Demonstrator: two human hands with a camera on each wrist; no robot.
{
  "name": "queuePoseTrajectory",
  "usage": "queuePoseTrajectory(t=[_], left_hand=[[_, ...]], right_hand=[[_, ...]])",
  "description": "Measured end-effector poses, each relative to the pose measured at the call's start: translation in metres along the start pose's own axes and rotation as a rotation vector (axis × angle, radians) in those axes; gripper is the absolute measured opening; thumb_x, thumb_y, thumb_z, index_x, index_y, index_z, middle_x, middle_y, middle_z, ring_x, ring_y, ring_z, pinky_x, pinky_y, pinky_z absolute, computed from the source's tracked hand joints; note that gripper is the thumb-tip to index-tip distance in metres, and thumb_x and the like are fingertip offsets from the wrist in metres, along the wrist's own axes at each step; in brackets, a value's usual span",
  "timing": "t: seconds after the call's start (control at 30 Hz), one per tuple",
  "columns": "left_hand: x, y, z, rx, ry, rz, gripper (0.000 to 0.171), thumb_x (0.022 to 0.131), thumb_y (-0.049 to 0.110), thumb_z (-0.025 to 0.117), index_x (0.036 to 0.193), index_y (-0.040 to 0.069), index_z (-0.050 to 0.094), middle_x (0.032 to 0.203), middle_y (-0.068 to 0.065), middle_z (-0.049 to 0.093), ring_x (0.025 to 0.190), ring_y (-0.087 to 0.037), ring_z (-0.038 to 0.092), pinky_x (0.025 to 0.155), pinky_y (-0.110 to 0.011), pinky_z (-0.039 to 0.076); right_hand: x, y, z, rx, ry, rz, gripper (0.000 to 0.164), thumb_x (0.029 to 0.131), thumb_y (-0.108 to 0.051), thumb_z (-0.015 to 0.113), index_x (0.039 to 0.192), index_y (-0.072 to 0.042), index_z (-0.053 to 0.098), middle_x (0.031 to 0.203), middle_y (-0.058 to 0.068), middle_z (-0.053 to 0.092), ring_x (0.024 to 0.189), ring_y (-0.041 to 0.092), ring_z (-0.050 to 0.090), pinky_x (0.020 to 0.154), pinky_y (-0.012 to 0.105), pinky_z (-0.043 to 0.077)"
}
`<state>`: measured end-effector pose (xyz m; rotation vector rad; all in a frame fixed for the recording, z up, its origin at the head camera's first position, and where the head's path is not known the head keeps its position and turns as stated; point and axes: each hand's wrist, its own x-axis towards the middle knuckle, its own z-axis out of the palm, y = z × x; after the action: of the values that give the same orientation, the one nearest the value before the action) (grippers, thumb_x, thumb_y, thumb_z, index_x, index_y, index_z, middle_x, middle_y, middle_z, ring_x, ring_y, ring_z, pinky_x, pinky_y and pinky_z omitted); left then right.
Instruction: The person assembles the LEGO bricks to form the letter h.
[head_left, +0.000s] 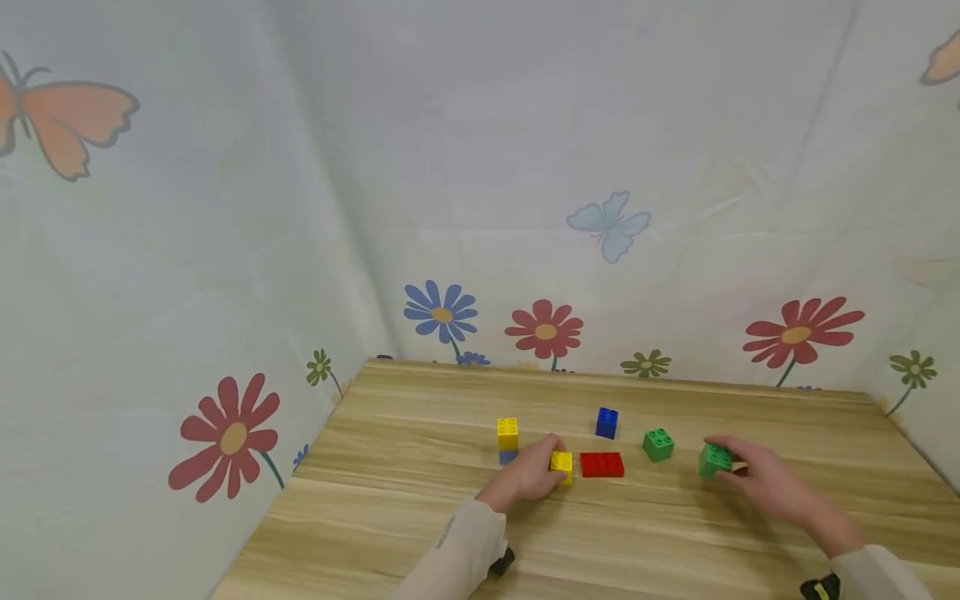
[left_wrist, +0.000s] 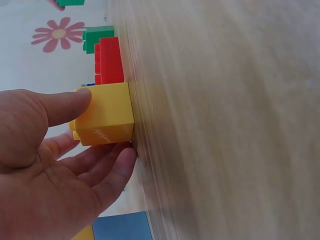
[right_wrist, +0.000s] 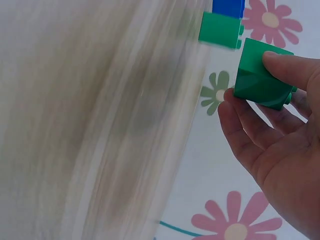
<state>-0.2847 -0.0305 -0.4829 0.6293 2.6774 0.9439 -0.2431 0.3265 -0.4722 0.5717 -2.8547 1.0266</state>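
Observation:
My left hand holds a yellow toy brick at the table surface, its thumb on one side and fingers curled at the other. My right hand pinches a green brick between thumb and fingers, above the tabletop in the right wrist view. A red brick lies just right of the yellow one. Between the red brick and my right hand is a second green brick. Left of my left hand, a yellow brick sits on a blue-grey brick, partly hidden behind the hand.
A dark blue brick stands farther back, behind the red one. The wood-grain table ends at a white cloth backdrop printed with flowers and butterflies, which also hangs along the left and right sides.

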Motion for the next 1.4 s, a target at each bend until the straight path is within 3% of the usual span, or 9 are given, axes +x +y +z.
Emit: queuePoseTrajectory(t=[0.4, 0.63, 0.97, 1.2, 1.4], left_hand=[[-0.009, -0.001, 0.0, 0.02, -0.034, 0.005, 0.022, 0.092, 0.016, 0.063, 0.108, 0.016, 0.049, 0.09, 0.006, 0.052, 0.077, -0.01, 0.05, 0.072, -0.025, 0.045], [-0.013, -0.003, 0.0, 0.014, -0.056, 0.027, 0.023, 0.091, 0.016, 0.065, 0.108, 0.016, 0.049, 0.089, 0.007, 0.052, 0.077, -0.009, 0.049, 0.072, -0.024, 0.044], [-0.017, -0.007, -0.006, 0.06, -0.062, 0.087, 0.029, 0.088, 0.017, 0.068, 0.113, 0.013, 0.053, 0.098, 0.007, 0.056, 0.084, -0.009, 0.05, 0.08, -0.025, 0.044], [-0.018, -0.009, -0.005, 0.074, -0.057, 0.104, 0.024, 0.087, 0.012, 0.069, 0.107, 0.014, 0.056, 0.092, 0.009, 0.054, 0.081, -0.008, 0.048, 0.077, -0.024, 0.042], [-0.021, -0.007, -0.007, 0.057, -0.074, 0.109, 0.025, 0.086, 0.007, 0.068, 0.108, 0.012, 0.057, 0.092, 0.007, 0.054, 0.082, -0.009, 0.047, 0.077, -0.025, 0.042]], right_hand=[[-0.001, -0.027, 0.015, -0.024, -0.084, -0.024, 0.046, 0.085, -0.005, 0.069, 0.128, -0.001, 0.054, 0.118, 0.012, 0.059, 0.096, 0.023, 0.058, 0.071, 0.025, 0.052], [0.0, -0.044, 0.027, -0.058, -0.117, -0.136, 0.047, 0.083, -0.008, 0.071, 0.126, 0.0, 0.054, 0.12, 0.015, 0.059, 0.095, 0.022, 0.059, 0.07, 0.027, 0.052], [0.008, -0.069, 0.048, -0.033, -0.185, -0.201, 0.047, 0.085, -0.015, 0.071, 0.126, 0.0, 0.055, 0.116, 0.006, 0.06, 0.095, 0.014, 0.057, 0.072, 0.028, 0.052], [0.016, -0.079, 0.062, -0.049, -0.222, -0.178, 0.047, 0.086, -0.02, 0.071, 0.128, -0.005, 0.056, 0.114, -0.003, 0.06, 0.094, 0.008, 0.056, 0.074, 0.027, 0.051], [0.023, -0.088, 0.072, -0.025, -0.214, -0.209, 0.046, 0.087, -0.022, 0.07, 0.127, -0.004, 0.056, 0.115, -0.001, 0.061, 0.093, 0.01, 0.057, 0.074, 0.027, 0.052]])
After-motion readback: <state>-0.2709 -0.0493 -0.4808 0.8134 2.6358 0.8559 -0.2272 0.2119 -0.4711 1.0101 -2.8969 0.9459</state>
